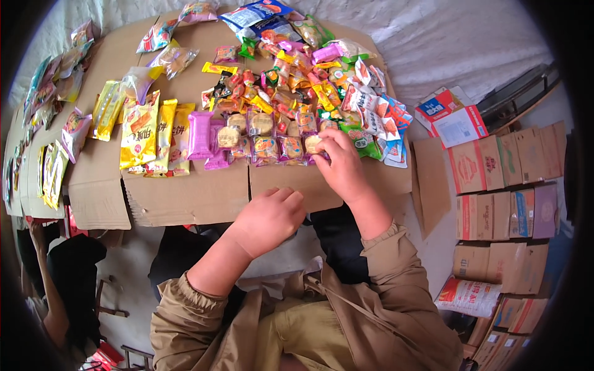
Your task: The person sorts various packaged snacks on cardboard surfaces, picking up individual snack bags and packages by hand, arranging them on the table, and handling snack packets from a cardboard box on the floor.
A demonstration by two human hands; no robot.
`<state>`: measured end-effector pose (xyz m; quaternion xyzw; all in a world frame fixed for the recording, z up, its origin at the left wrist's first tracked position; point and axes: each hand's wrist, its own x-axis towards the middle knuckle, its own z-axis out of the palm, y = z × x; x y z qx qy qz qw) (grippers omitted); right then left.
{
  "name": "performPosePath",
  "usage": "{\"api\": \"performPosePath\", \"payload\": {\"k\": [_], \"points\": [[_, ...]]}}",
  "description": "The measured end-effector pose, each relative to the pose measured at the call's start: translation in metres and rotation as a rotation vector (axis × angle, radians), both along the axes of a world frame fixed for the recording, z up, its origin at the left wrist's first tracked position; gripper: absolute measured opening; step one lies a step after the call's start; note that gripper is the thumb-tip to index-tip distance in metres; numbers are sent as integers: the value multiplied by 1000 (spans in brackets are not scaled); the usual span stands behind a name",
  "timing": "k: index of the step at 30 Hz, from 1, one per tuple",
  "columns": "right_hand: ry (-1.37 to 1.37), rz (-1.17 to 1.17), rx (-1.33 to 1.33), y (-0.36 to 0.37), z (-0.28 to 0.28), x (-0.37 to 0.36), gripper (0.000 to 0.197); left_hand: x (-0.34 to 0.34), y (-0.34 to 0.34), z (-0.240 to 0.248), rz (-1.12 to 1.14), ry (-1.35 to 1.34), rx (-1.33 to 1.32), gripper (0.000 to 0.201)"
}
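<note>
My right hand [339, 162] reaches over the front of the cardboard-covered table, thumb and fingers closed around a small wrapped round biscuit [313, 144]. That biscuit is at the right end of rows of similar packs, including a large wrapped biscuit [262, 123] and an orange-printed biscuit pack [265, 148]. Nearer to me, my left hand [271, 217] hovers at the table's front edge with its fingers curled in; whatever they may hold is hidden. Left of the biscuits are purple packets [199, 135], beside a large yellow snack bag [139, 131].
Behind the biscuits spreads a heap of small wrapped sweets [288, 80]. White-and-red packets [371, 105] and a green packet [362, 141] bound it on the right. Cardboard boxes [489, 213] are stacked on the floor at right. Another person's arm [54, 303] shows at lower left.
</note>
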<state>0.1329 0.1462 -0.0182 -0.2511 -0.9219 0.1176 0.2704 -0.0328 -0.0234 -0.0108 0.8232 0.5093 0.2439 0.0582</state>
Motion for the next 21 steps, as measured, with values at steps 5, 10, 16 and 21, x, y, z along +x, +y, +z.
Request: {"api": "performPosePath", "payload": {"k": [5,10,16,21], "points": [[-13,-48,-20,0,3,2,20,11,15,-4,-37,18,-11,12],[71,-38,-15,0,15,8,20,27,28,-7,-85,6,-29,8],[10,-45,7,6,11,15,14,39,41,-10,-117,-15,-28,9],[93,-62,3,-3,12,13,10,43,42,-14,-89,48,-54,8]]}}
